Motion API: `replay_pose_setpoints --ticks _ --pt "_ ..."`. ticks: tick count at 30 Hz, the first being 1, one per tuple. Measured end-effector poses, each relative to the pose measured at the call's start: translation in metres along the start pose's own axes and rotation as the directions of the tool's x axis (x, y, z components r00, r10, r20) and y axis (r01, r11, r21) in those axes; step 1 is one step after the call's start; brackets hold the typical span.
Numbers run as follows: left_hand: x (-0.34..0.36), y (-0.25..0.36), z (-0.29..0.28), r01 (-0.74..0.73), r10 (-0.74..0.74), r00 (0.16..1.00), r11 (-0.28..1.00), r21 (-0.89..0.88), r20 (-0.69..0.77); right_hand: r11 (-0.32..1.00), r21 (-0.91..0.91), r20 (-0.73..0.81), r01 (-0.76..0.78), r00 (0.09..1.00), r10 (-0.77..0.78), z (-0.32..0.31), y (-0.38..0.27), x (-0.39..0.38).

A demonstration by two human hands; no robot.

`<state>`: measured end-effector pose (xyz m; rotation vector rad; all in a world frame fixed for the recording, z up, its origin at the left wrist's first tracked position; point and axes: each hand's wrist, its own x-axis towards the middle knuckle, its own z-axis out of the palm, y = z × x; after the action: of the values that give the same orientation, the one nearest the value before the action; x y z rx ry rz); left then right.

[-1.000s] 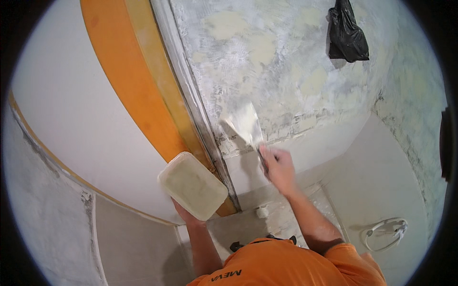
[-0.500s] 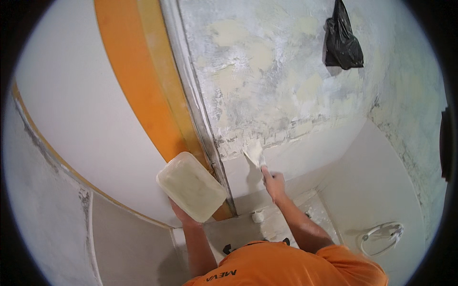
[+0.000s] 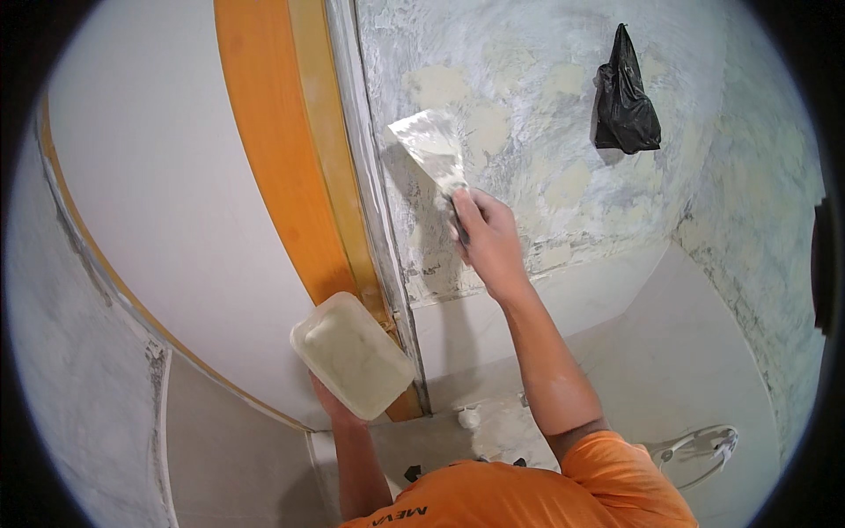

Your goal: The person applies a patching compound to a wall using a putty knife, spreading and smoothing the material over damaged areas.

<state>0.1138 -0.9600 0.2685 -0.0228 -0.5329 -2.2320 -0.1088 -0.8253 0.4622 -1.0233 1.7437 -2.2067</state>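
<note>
My right hand (image 3: 489, 239) is closed round the dark handle of a putty knife (image 3: 433, 148). Its broad blade, smeared with pale filler, is raised in front of the patchy grey wall (image 3: 537, 114), near the door frame; whether the edge touches the wall I cannot tell. At the lower left, my left hand (image 3: 332, 400) supports a pale rectangular plastic tub (image 3: 354, 355) from beneath. The tub hides most of its fingers. A thin coating of filler shows inside the tub.
An orange-edged white door (image 3: 264, 132) stands at the left beside a grey frame strip (image 3: 374, 176). A black plastic bag (image 3: 627, 106) hangs on the wall at the upper right. Smooth pale panels (image 3: 537, 304) cover the lower wall. A looped white hose (image 3: 704, 453) is at lower right.
My right hand has lifted the putty knife from the seam above the lower panels to higher up the wall. The tub stays in my left hand, nearly unmoved. The view has shifted slightly.
</note>
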Motion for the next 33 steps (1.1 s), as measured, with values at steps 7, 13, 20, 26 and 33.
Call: replay_pose_setpoints --ticks 7,13,20,26,33 --pt "-0.010 0.016 -0.005 -0.086 0.093 0.994 0.990 0.107 -0.060 0.919 -0.382 -0.240 -0.096 0.971 0.002 -0.001 0.106 -0.007" --pt "-0.016 0.020 -0.008 -0.151 0.157 0.987 0.967 0.203 -0.014 0.842 -0.205 -0.319 -0.499 0.848 0.424 -0.047 0.177 -0.120" --pt "-0.015 0.029 0.001 -0.105 0.119 0.992 0.970 0.220 -0.048 0.984 -0.003 -0.187 -0.180 0.966 0.176 -0.034 0.042 -0.067" --pt "0.015 0.018 -0.001 -0.028 0.021 0.998 0.992 0.120 0.059 0.998 0.051 -0.175 0.042 0.984 -0.032 -0.036 -0.030 -0.059" --pt "0.036 -0.018 0.033 -0.032 0.022 0.999 0.964 0.265 0.042 0.959 -0.111 -0.349 0.260 0.893 -0.283 -0.071 0.033 -0.045"
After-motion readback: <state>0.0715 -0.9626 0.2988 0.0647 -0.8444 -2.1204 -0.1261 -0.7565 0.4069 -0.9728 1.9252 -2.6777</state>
